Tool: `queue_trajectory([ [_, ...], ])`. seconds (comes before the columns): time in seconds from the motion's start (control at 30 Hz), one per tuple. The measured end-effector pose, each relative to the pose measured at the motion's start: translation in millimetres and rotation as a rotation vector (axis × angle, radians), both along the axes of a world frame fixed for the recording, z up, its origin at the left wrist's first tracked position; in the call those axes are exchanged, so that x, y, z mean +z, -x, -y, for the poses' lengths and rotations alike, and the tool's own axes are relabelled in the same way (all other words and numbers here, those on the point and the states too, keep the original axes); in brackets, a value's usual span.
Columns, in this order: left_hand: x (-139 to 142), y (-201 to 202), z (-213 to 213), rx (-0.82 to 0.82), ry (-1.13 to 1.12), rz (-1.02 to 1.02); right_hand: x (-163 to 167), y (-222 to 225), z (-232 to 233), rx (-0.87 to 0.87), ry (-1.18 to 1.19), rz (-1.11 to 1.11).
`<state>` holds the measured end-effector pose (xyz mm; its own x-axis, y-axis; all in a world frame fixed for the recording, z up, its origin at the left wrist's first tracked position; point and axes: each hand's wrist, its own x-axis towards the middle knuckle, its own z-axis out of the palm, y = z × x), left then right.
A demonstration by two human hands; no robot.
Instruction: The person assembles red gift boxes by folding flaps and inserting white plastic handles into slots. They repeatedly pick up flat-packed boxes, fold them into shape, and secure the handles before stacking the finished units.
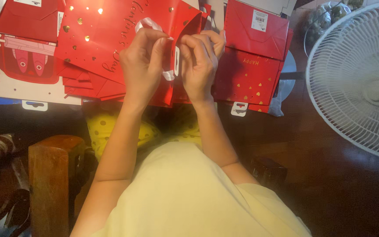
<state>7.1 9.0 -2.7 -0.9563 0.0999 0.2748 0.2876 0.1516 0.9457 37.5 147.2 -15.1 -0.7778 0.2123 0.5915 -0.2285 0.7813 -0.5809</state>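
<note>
Pinching a white ribbon at the rim of a red gift bag, our left hand and right hand were both closed on it, above 2 stacks of red bags. We judged that a hard pull could tear the paper, or that the ribbon might slip free.

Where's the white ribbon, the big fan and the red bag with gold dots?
white ribbon (169,74): head view, loop between the hands.
fan (356,79): head view, white grille.
red bag with gold dots (97,35): head view, front panel.
</note>
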Motion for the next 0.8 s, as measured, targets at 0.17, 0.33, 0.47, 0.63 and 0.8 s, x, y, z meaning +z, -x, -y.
queue_trajectory([
  [0.17,-2,-1,-1,0.016,0.025,-0.017,-3,0,0,0.014,0.089,0.027],
  [0.33,-8,4,2,-0.049,-0.055,0.049,-2,-1,1,0.02,0.045,-0.009],
  [0.47,-11,7,5,-0.078,-0.042,0.088,0,0,3,0.006,0.033,0.008],
  [0.63,-12,5,4,-0.083,-0.047,0.057,1,-1,2,-0.004,0.117,0.056],
  [0.8,-11,3,3,-0.064,-0.026,0.061,1,-3,2,-0.007,0.077,0.05],
])
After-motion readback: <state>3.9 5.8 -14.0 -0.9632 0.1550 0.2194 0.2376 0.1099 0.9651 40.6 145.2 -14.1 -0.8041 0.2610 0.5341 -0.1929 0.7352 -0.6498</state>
